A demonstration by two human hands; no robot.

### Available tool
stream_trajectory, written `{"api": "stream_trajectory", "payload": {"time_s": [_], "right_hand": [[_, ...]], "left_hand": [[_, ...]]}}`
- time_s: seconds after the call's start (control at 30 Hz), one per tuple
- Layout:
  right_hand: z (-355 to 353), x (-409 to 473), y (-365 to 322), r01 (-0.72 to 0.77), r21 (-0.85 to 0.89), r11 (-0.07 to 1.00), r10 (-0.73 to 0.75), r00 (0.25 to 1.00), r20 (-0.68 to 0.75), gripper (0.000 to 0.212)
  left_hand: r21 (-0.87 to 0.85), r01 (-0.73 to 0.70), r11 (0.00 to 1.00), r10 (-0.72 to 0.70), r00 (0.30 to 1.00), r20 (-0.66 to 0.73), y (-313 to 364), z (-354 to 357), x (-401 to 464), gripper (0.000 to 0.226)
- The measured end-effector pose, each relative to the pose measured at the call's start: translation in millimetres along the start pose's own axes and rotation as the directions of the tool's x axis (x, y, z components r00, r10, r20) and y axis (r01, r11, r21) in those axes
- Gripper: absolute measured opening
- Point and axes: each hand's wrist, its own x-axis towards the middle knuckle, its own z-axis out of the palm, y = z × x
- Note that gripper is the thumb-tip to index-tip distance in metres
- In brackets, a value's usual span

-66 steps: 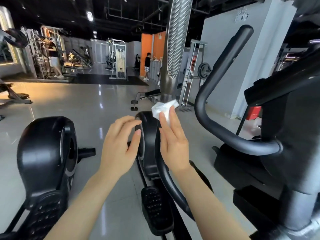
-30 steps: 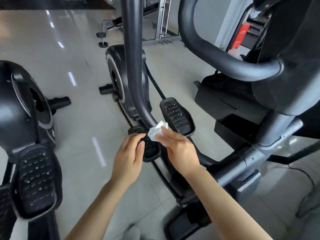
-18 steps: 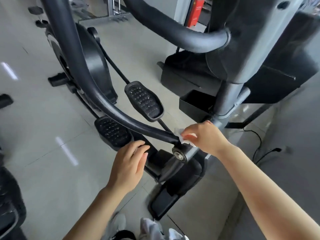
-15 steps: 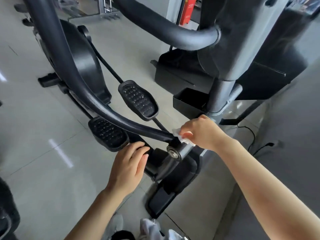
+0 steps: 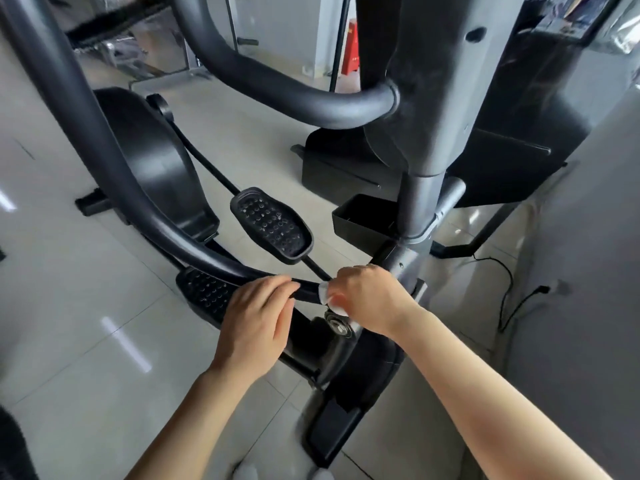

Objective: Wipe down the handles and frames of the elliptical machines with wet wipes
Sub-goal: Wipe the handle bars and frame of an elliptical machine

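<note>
We see our right hand (image 5: 367, 299) curled around a white wet wipe (image 5: 327, 295), pinching it against the lower end of the long curved black arm bar (image 5: 114, 174) of the elliptical machine. Only a small crumpled edge of the wipe shows, at the thumb side of the hand; the rest is hidden under the fingers. The wipe sits on the bar just above the round metal pivot bolt (image 5: 341, 326), where the bar joins the machine's base.

Our left hand (image 5: 258, 323) lies just beside the right hand, on the same bar a little farther from the pivot bolt. Its fingers are loosely bent and rest over the bar without closing around it, and it holds nothing.

Taking the pivot bolt as our landmark, one black studded pedal (image 5: 272, 225) sits above it and farther from us, tilted. A second studded pedal (image 5: 204, 292) lies to the left of the bolt, partly hidden behind the bar and our left hand. The grey upright post (image 5: 419, 202) of the machine rises above and to the right of the bolt, and a thick curved handle (image 5: 277, 84) joins it high up. A black flywheel housing (image 5: 152, 161) stands far to the upper left of the bolt. A black power cable (image 5: 505, 292) trails on the tiled floor (image 5: 69, 306) to the right of the bolt.
</note>
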Motion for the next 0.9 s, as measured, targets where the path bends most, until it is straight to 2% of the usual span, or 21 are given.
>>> {"api": "stream_trajectory", "payload": {"time_s": [0.07,0.13,0.23,0.33,0.4,0.47,0.57,0.63,0.7,0.77,0.83,0.9], "right_hand": [[-4.5,-9.6,24.9,-0.033,-0.012,0.999,0.032,0.998,-0.054,0.021],[-5.0,-22.3,48.0,-0.136,-0.045,0.990,0.130,0.984,-0.119,0.030],[7.9,-35.9,36.1,-0.222,0.066,0.973,0.231,0.950,-0.211,0.028],[25.6,-46.1,-2.9,-0.059,0.209,0.976,0.123,0.944,-0.306,0.015],[30.0,-55.9,-6.0,-0.008,0.223,0.975,0.080,0.945,-0.316,0.021],[31.7,-64.7,13.3,-0.106,0.202,0.974,0.165,0.939,-0.301,0.028],[36.1,-74.6,49.8,-0.337,0.157,0.928,0.370,0.878,-0.305,0.035],[37.6,-75.9,56.5,-0.371,0.176,0.912,0.409,0.853,-0.325,0.035],[38.6,-75.6,41.8,-0.306,0.219,0.927,0.371,0.840,-0.397,0.034],[39.7,-74.3,14.6,-0.154,0.269,0.951,0.269,0.840,-0.471,0.025],[38.7,-69.3,-6.4,0.025,0.303,0.953,0.126,0.875,-0.468,0.030],[41.0,-62.1,0.3,0.125,0.283,0.951,0.030,0.874,-0.486,0.033]], "left_hand": [[0.065,-0.035,0.997,0.031,0.998,0.057,-1.0,5.7,-1.2,0.034],[0.114,-0.052,0.992,0.043,0.995,0.085,0.6,13.9,-8.1,0.036],[0.116,-0.067,0.991,0.057,0.994,0.091,12.8,23.4,-14.0,0.035],[0.042,-0.062,0.997,0.059,0.994,0.088,26.4,28.4,-10.4,0.033],[-0.013,-0.063,0.998,0.064,0.994,0.085,31.3,29.6,-7.5,0.033],[-0.041,-0.058,0.997,0.061,0.995,0.076,32.8,28.9,-3.7,0.033],[-0.053,-0.015,0.999,0.018,0.999,0.050,35.6,28.6,-1.0,0.034],[-0.064,0.026,0.998,-0.024,0.999,0.040,38.0,30.9,-3.2,0.034],[-0.095,0.092,0.991,-0.089,0.995,0.038,41.7,32.9,-8.0,0.035],[-0.128,0.166,0.978,-0.161,0.986,0.046,47.1,33.8,-13.6,0.035],[-0.142,0.202,0.969,-0.197,0.979,0.048,51.9,33.1,-18.0,0.034],[-0.140,0.214,0.967,-0.211,0.977,0.038,54.0,29.8,-20.7,0.033]]}}
